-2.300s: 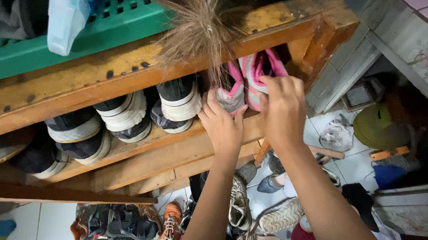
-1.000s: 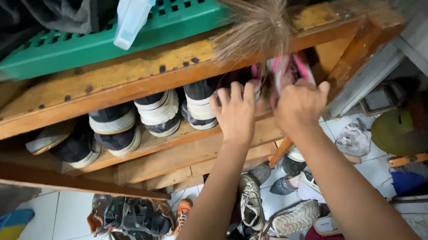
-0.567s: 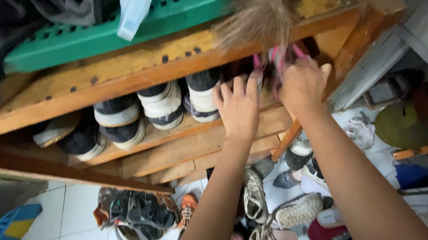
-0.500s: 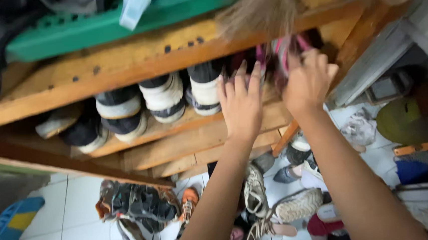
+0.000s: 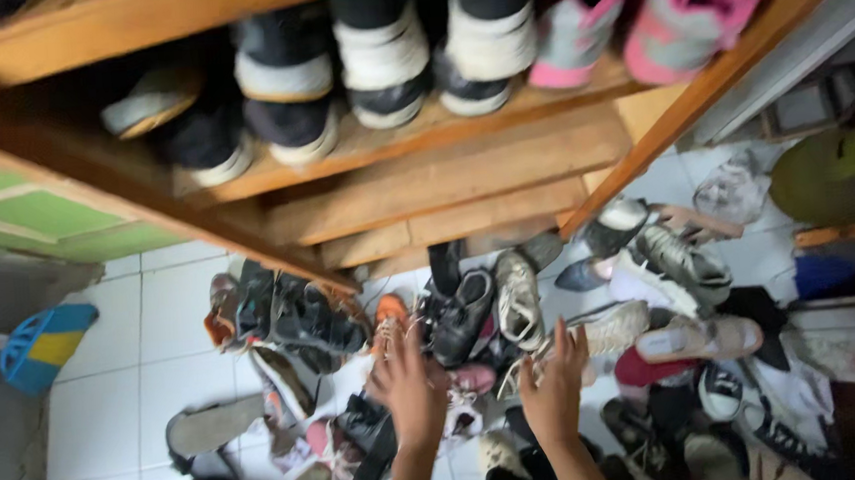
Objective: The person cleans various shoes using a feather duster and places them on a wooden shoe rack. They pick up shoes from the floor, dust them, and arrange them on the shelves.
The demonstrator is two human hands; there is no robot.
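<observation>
Shoes [image 5: 473, 317] lie heaped on the white tiled floor [image 5: 146, 370] below the wooden rack [image 5: 423, 170]; we spread our left hand [image 5: 408, 387] and right hand [image 5: 556, 391], empty, fingers splayed, just above them, ready to pick.

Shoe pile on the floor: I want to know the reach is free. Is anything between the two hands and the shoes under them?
Nothing visible. The left hand and right hand hang open, empty, directly over the shoe pile on the white tiled floor; the wooden shelf sits higher up, out of the way.
</observation>
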